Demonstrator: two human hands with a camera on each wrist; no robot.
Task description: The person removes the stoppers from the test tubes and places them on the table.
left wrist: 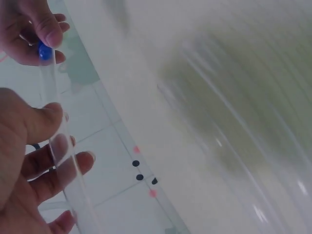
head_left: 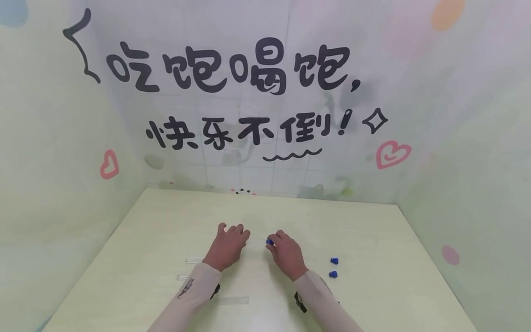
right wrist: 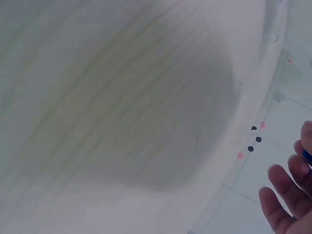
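Observation:
My left hand (head_left: 227, 248) holds a clear test tube (left wrist: 47, 83) between thumb and fingers, raised above the table. At the tube's far end, my right hand (head_left: 287, 256) pinches a blue stopper (left wrist: 45, 51) with thumb and fingers. In the left wrist view the stopper sits at the tube's mouth; how deep it goes in cannot be told. The right wrist view catches only part of the right hand (right wrist: 287, 195) at its edge, with a bit of blue between the fingers.
Clear tubes (head_left: 193, 260) lie on the pale table (head_left: 356, 230) at the left, one more (head_left: 234, 300) near the front between the forearms. To the right are blue stoppers (head_left: 334, 261), one mostly behind the right sleeve. Printed walls (head_left: 265, 175) enclose the back and sides.

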